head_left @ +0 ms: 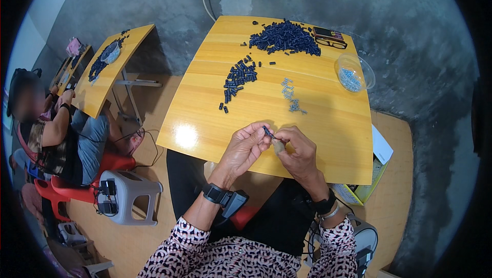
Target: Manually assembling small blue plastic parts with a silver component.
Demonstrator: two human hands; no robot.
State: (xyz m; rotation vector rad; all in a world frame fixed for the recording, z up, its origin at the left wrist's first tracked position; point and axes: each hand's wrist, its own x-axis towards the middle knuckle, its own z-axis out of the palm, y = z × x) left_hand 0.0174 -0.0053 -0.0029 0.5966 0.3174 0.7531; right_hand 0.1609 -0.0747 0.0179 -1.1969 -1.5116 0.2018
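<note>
Near the front edge of the table, my left hand (240, 151) pinches a small black plastic cylinder (266, 131) between thumb and fingertips. My right hand (301, 156) is closed at the cylinder's lower right end, with a beige finger cover on one finger. What its fingertips hold is too small to make out. Ahead of my hands lies a loose group of small silver screws (292, 98). To their left is a cluster of black cylinders like the one in my hand (238, 79). A bigger heap of black pieces (285, 38) sits at the far edge.
A clear plastic tub (351, 77) of screws stands at the table's right edge. Eyeglasses (330, 43) and a calculator-like device (328, 33) lie far right. Below is a yellow-green box (359, 193). At left are a grey stool (130, 196) and a person (56, 134) at another table (123, 50).
</note>
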